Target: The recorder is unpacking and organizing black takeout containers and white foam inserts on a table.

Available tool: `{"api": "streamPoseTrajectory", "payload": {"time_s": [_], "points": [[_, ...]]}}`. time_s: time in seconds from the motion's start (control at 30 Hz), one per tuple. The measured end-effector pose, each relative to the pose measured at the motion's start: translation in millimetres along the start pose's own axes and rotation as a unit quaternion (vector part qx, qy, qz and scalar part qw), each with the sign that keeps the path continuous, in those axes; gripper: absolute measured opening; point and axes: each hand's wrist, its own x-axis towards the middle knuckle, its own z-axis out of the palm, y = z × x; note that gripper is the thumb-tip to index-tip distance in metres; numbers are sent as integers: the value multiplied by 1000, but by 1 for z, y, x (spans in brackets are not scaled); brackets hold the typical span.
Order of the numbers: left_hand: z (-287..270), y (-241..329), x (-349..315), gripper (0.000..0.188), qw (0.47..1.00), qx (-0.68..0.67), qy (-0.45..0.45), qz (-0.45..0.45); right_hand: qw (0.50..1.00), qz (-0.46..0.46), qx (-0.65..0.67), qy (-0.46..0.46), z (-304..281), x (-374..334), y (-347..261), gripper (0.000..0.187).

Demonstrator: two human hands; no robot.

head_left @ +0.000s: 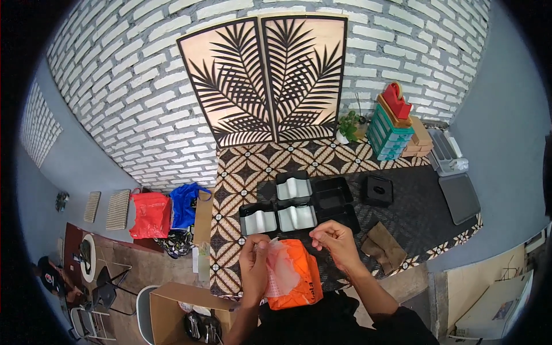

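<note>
In the head view, an orange packet (305, 276) is held in front of the body, over the near edge of the cloth-covered table (420, 192), toward its near left corner. Its long axis is pointed roughly from the body toward the far edge. The packet is flanked closely on its left by the left hand (255, 265), which is the nearer one; the right hand (336, 244) is placed beyond its far right corner.

The left fingers and thumb are closed on the packet's pale film (283, 269) along the left side. The right fingertips are drawn in close to the thumb; whether anything is pinched there, or the packet touched, cannot be told.

Beyond the packet, black trays (334, 193) are grouped between the near and far edges, three of them filled with pale pieces (297, 217). A folded brown cloth (384, 247) is laid by the near edge, right of the right hand.
</note>
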Motion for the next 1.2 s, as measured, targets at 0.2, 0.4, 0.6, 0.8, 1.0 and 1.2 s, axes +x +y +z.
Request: {"api": "streamPoseTrajectory", "payload": {"time_s": [0.2, 0.4, 0.6, 0.8, 1.0, 1.2], "points": [[5, -15, -6, 11, 999, -33, 28, 12, 990, -16, -45, 130, -40, -17, 48, 9], [25, -8, -8, 9, 999, 24, 10, 41, 966, 91, -145, 194, -105, -44, 112, 6], [27, -1, -12, 2, 996, 51, -2, 69, 887, -45, -414, 198, -118, -53, 128, 9], [29, 17, -15, 7, 997, 56, -9, 59, 933, -76, -321, 142, -45, -46, 27, 12], [20, 27, -16, 11, 990, 107, -27, 93, 916, -168, -362, -39, 41, -34, -65, 26], [6, 54, -17, 19, 951, 258, -56, 163, 885, -187, -400, -151, 41, -26, -74, 33]]}}
